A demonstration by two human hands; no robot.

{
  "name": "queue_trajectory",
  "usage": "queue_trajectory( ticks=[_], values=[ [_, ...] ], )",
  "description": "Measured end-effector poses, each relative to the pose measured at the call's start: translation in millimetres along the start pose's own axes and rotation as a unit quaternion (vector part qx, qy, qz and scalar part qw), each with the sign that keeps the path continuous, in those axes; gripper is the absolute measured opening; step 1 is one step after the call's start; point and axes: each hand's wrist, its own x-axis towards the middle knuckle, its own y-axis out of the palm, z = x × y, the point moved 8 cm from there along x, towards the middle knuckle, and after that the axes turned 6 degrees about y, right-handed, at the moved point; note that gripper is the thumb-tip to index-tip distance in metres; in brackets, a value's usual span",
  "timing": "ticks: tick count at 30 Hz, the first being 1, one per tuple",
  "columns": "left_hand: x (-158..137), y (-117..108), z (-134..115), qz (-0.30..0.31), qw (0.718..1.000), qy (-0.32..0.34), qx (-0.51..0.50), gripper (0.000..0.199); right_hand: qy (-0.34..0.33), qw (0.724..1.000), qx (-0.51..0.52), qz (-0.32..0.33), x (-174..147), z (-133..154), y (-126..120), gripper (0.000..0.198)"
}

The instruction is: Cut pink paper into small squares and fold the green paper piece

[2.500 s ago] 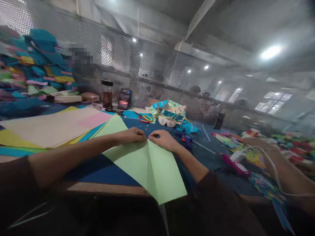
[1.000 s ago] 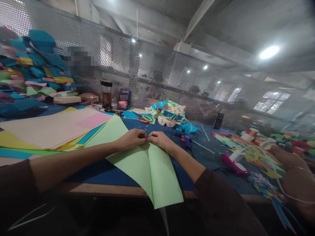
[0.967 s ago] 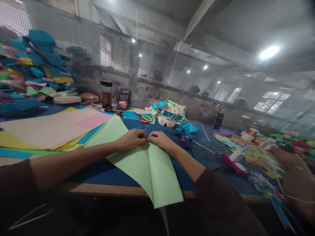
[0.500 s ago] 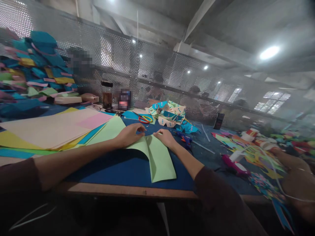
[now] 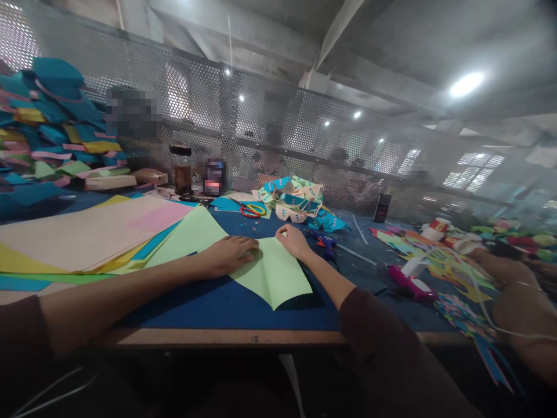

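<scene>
A light green sheet of paper [image 5: 276,273] with a crease down its middle lies in front of me, its near corner at the crease dipping toward me. My left hand [image 5: 230,254] rests palm down on the sheet's left part, fingers laid out over it. At the far right edge, my right hand [image 5: 292,240] pinches the sheet between thumb and fingers. Another green sheet [image 5: 195,229] sticks out from the paper stack beyond my left forearm. Just right of my right hand is a blue glue gun [image 5: 324,242].
Stacked coloured sheets [image 5: 96,232] cover the left side. Scissors [image 5: 252,209], patterned paper pieces [image 5: 296,200], a jar [image 5: 181,171] and a phone [image 5: 214,176] stand farther back. To the right are a magenta power strip [image 5: 411,284], cut-outs and a co-worker's arm [image 5: 522,302].
My left hand has gone from a pinch at the far edge to lying flat on the sheet. The curled left half has opened out flatter. My right hand still holds the far edge.
</scene>
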Motion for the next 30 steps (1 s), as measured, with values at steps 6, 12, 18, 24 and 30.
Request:
queue_trajectory(
  ticks=[6, 12, 18, 24, 30],
  values=[
    [-2.2, 2.0, -4.4, -0.016, 1.0, 0.011, 0.02, 0.033, -0.005, 1.0, -0.013, 0.011, -1.7, 1.7, 3.0, 0.012],
    [-0.9, -0.4, -8.5, 0.012, 0.999, -0.003, 0.036, 0.036, -0.013, 0.999, -0.017, 0.025, -1.4, 3.5, 6.2, 0.013],
    [-1.3, -2.6, -9.2, 0.007, 0.999, -0.006, 0.033, 0.036, -0.019, 0.999, -0.02, 0.034, 0.8, 2.2, 4.7, 0.017],
    [-2.0, -3.5, -7.7, 0.001, 1.0, -0.012, 0.007, 0.035, -0.018, 0.999, -0.014, 0.043, 1.1, -4.2, -2.2, 0.024],
    [-1.3, 0.0, -8.4, 0.002, 1.0, -0.002, 0.012, 0.033, -0.016, 0.999, -0.013, 0.035, -1.4, -5.0, -1.2, 0.026]
  ],
)
